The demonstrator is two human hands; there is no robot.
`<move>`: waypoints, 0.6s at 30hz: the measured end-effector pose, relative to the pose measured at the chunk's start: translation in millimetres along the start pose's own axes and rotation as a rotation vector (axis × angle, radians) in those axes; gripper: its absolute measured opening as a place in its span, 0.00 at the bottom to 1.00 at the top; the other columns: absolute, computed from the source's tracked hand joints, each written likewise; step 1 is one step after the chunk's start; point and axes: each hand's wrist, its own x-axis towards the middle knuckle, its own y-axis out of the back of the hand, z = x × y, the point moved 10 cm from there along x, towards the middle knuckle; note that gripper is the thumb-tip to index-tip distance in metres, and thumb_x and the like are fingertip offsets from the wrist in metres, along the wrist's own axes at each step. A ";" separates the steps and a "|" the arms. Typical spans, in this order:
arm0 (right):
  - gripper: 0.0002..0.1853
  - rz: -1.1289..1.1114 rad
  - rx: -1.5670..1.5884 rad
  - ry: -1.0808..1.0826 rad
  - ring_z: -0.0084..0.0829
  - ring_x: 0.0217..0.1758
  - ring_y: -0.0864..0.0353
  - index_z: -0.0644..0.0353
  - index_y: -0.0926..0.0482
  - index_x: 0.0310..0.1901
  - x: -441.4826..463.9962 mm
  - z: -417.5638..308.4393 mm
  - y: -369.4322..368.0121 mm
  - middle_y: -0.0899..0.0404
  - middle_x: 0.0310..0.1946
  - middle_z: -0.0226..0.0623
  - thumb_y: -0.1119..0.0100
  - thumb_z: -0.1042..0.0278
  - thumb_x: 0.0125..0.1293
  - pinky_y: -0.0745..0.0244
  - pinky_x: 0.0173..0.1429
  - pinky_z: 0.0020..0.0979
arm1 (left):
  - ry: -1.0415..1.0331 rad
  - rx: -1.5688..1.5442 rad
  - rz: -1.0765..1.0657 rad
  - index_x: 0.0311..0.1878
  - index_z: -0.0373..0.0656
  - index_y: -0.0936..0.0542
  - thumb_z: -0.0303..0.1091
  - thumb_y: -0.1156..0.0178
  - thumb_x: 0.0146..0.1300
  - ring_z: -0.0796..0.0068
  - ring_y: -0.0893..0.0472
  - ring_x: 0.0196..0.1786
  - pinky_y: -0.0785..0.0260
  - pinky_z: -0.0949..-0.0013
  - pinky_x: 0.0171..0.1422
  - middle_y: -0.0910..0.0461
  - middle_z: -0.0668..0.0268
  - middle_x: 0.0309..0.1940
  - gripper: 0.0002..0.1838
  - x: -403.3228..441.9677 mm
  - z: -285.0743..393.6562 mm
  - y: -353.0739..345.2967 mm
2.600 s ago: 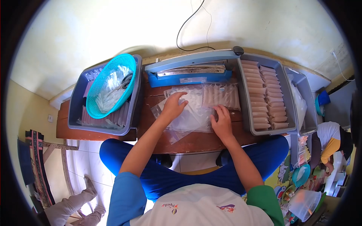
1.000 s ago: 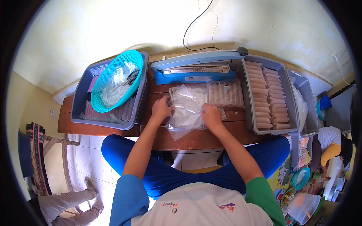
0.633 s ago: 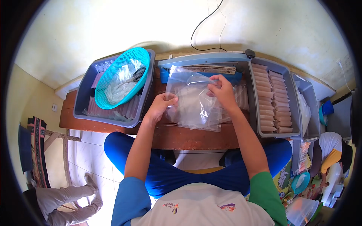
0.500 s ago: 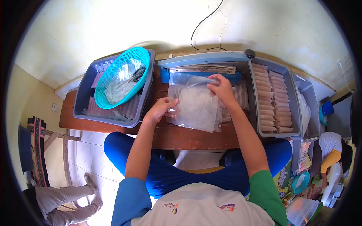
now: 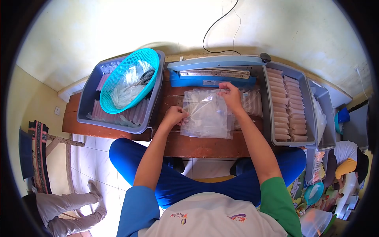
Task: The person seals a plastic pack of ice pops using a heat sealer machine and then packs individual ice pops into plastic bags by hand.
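Note:
A clear plastic bag (image 5: pixel 207 118) lies on the wooden table, stacked on or overlapping other clear bags; I cannot tell how many. Its left edge is pinched by my left hand (image 5: pixel 175 116), thumb and fingers closed. At its upper right corner, my right hand (image 5: pixel 231 96) has thumb and fingertips closed on the plastic. Just beyond the bag stands a blue bar heat sealer (image 5: pixel 213 82), its long arm raised slightly above the base. Several filled, sealed tubes (image 5: pixel 251 103) lie right of the bag, partly hidden by my right wrist.
On the left, a grey tub (image 5: pixel 148 127) of filled tubes carries a turquoise basket (image 5: pixel 104 96) with plastic and scissors (image 5: pixel 147 77). Another grey tub (image 5: pixel 312 118) on the right holds rows of pinkish tubes. A person's legs (image 5: pixel 71 203) show lower left; another person (image 5: pixel 347 162) is lower right.
The plastic bag has come down off the sealer's front edge and lies flatter and squarer on the table. My left hand has shifted slightly right, its fingers now closed on the bag's edge.

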 end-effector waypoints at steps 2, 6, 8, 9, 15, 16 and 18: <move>0.13 0.018 0.025 0.009 0.26 0.40 0.15 0.67 0.19 0.44 -0.2 -4.1 -0.5 0.16 0.40 0.41 0.38 0.84 0.55 0.21 0.44 0.26 | -0.036 0.082 0.037 0.32 0.35 0.18 0.36 0.35 0.60 0.75 0.18 0.20 0.28 0.72 0.23 0.17 0.62 0.22 0.12 -2.1 8.6 1.7; 0.11 0.048 -0.023 0.089 0.28 0.40 0.13 0.68 0.19 0.43 1.9 -16.2 0.0 0.16 0.39 0.41 0.39 0.83 0.57 0.21 0.43 0.26 | -0.045 0.076 0.089 0.33 0.34 0.17 0.37 0.35 0.60 0.76 0.18 0.20 0.27 0.72 0.23 0.17 0.63 0.21 0.13 -0.8 10.7 5.8; 0.10 0.057 -0.062 0.087 0.28 0.40 0.13 0.68 0.19 0.43 3.8 -15.4 0.8 0.16 0.39 0.41 0.39 0.82 0.58 0.21 0.43 0.26 | -0.075 0.103 0.129 0.35 0.34 0.16 0.38 0.35 0.60 0.75 0.18 0.19 0.27 0.72 0.23 0.16 0.61 0.22 0.13 -2.4 13.4 9.1; 0.10 0.062 -0.029 0.102 0.28 0.39 0.13 0.68 0.19 0.43 5.4 -16.6 0.9 0.16 0.38 0.40 0.38 0.82 0.58 0.21 0.43 0.26 | -0.077 0.104 0.128 0.35 0.34 0.16 0.38 0.35 0.60 0.75 0.18 0.19 0.27 0.72 0.23 0.16 0.61 0.22 0.13 -2.4 13.7 9.0; 0.10 0.112 -0.185 0.167 0.34 0.43 0.15 0.66 0.19 0.43 -1.0 -35.0 5.4 0.18 0.43 0.43 0.38 0.79 0.59 0.22 0.47 0.30 | -0.027 0.116 0.108 0.36 0.36 0.16 0.42 0.36 0.61 0.70 0.15 0.27 0.23 0.67 0.31 0.14 0.57 0.27 0.15 -9.4 16.0 8.8; 0.10 0.143 -0.184 0.283 0.38 0.47 0.16 0.65 0.19 0.43 -6.8 -45.7 6.8 0.19 0.46 0.45 0.38 0.78 0.59 0.22 0.50 0.32 | -0.037 0.321 0.204 0.38 0.37 0.16 0.44 0.36 0.61 0.65 0.14 0.34 0.23 0.63 0.37 0.15 0.54 0.32 0.17 -13.6 21.6 15.1; 0.11 0.140 -0.321 0.341 0.43 0.51 0.19 0.65 0.20 0.44 -19.7 -48.6 5.5 0.20 0.48 0.47 0.38 0.77 0.59 0.24 0.55 0.35 | -0.046 0.527 0.297 0.40 0.39 0.16 0.46 0.36 0.61 0.60 0.14 0.41 0.22 0.58 0.44 0.15 0.51 0.37 0.18 -20.2 31.5 16.6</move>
